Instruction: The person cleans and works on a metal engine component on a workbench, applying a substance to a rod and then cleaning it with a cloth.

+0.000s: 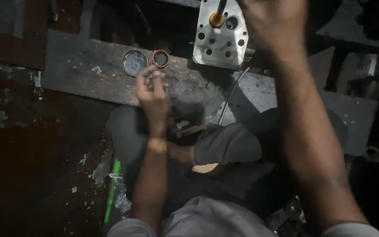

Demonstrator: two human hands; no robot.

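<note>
Metal plate (221, 41): drilled, lying just left of the right hand (275, 24) (blurred, grip unclear).
Left hand (152, 92): fingertips pinching together, hovering just below a red cap (160, 58) and round tin lid (134, 62).

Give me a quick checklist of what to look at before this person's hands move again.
1. Left hand free above the board: ok, fingertips pinched together; anything held is too small to tell.
2. Right hand grip: cannot tell, blurred.
3. Small red tin open and upright: ok.
4. Round lid beside tin, flat on wooden board: ok.
5. Metal plate with holes propped at board's far edge: ok.
6. Thin rod lying loose: ok.
</note>
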